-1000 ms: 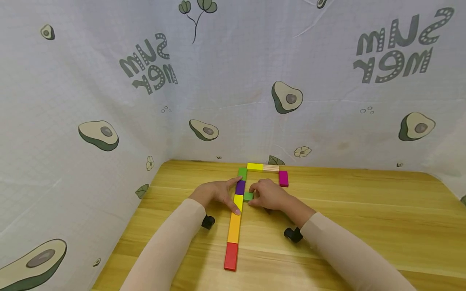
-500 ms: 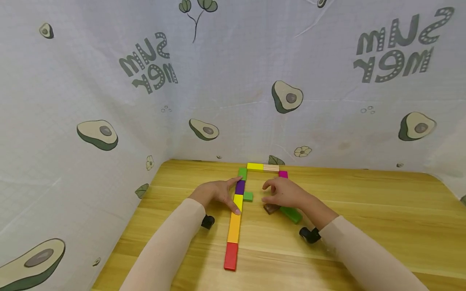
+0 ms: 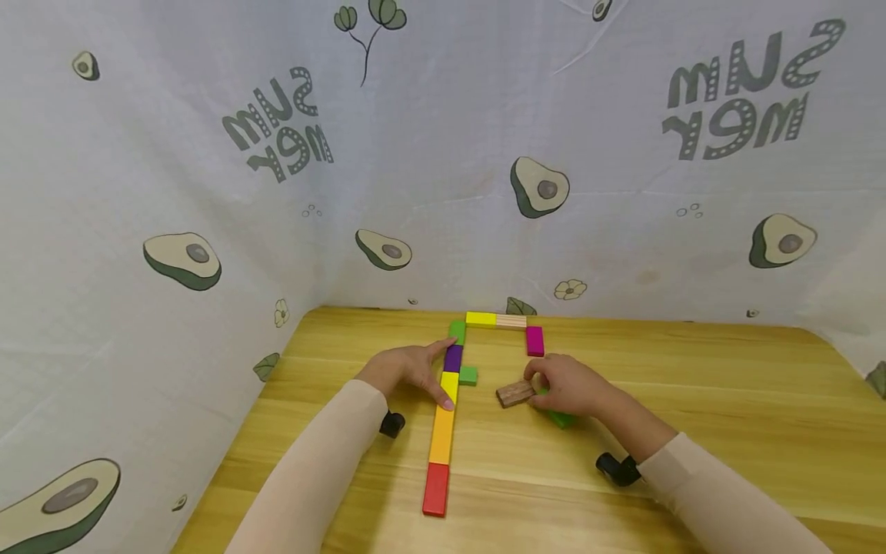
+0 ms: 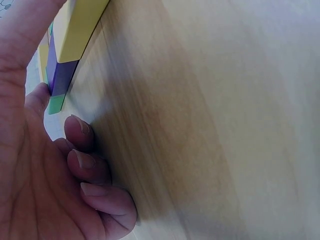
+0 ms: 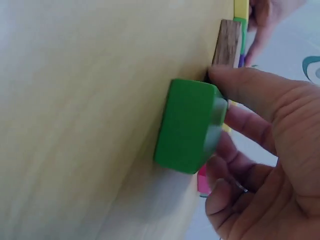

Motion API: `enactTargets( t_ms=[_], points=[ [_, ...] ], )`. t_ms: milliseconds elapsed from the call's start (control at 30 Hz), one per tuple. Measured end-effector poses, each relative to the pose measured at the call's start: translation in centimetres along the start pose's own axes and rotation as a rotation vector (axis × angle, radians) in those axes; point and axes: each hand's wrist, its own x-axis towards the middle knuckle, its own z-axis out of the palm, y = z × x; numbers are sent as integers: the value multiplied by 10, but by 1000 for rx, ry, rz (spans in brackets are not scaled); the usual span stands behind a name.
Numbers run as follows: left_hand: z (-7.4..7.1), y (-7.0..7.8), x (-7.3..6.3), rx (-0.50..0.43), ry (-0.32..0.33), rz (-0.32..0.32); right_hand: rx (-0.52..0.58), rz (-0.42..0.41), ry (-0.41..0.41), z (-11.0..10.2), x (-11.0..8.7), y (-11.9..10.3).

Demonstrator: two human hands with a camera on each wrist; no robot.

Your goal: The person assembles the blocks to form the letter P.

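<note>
A row of coloured wooden blocks runs away from me in the head view: a red block (image 3: 435,490), an orange block (image 3: 442,437), a yellow block (image 3: 450,382), a purple block (image 3: 453,358) and a green block (image 3: 457,332). My left hand (image 3: 411,371) rests beside it, thumb on the row near the yellow-orange joint and index finger at the green-purple joint; its other fingers bend against the table. My right hand (image 3: 571,385) pinches the right end of a dark brown wooden block (image 3: 514,394) between thumb and index finger. A longer green block (image 5: 185,125) lies under that hand.
A small green block (image 3: 468,375) touches the row's right side. Beyond, a second yellow block (image 3: 481,319) and a striped plain-wood block (image 3: 511,322) lie end to end, with a magenta block (image 3: 535,341) at their right. A patterned cloth (image 3: 443,177) hangs behind the table (image 3: 664,385).
My right hand has let go of the small green block by the row and moved right and nearer, onto the brown block. My left hand has stayed in place.
</note>
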Motion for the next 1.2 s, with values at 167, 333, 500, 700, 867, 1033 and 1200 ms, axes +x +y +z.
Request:
enactTargets(
  t_ms=[167, 333, 500, 700, 867, 1033, 1200],
  points=[
    [1, 0, 0, -5, 0, 1, -18, -39, 96, 1, 5, -4],
    [1, 0, 0, -13, 0, 0, 38, 19, 106, 6, 14, -9],
    [1, 1, 0, -13, -2, 2, 37, 69, 92, 12, 20, -10],
    [0, 1, 2, -15, 0, 0, 48, 74, 102, 12, 23, -13],
    [-1, 1, 2, -20, -2, -1, 51, 71, 98, 12, 26, -13],
    [-1, 0, 2, -16, -3, -4, 55, 69, 102, 15, 27, -13],
    [1, -1, 1, -19, -5, -9, 80, 80, 94, 15, 26, -11]
  ],
)
